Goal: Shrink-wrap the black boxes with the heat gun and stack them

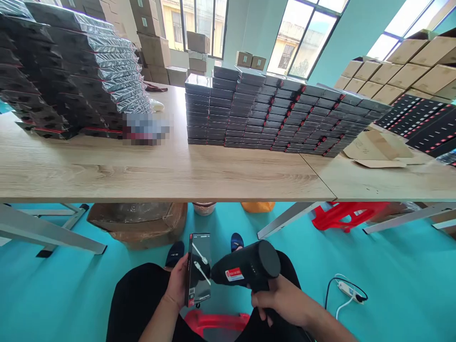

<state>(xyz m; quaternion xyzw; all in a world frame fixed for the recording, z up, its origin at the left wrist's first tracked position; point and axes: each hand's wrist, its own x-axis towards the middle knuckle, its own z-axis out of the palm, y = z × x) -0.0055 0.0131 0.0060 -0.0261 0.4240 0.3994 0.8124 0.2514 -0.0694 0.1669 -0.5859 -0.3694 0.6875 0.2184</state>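
In my left hand (176, 284) is a slim black cable box (199, 289), gripped by its left side over my lap. White cable plugs are pictured on its front. My right hand (277, 298) is wrapped round the handle of a black hair dryer (249, 266) with a red and white label. The dryer's narrow nozzle points left at the right side of the cable box, close to it; whether they touch I cannot tell.
Stacks of black boxes (249, 114) stand on the wooden table (160, 175), with film-wrapped boxes (89, 71) at the left. Below are a brown carton (142, 232), a red stool (221, 322) between my legs, another red stool (345, 216) and a power strip (351, 292) with cords.
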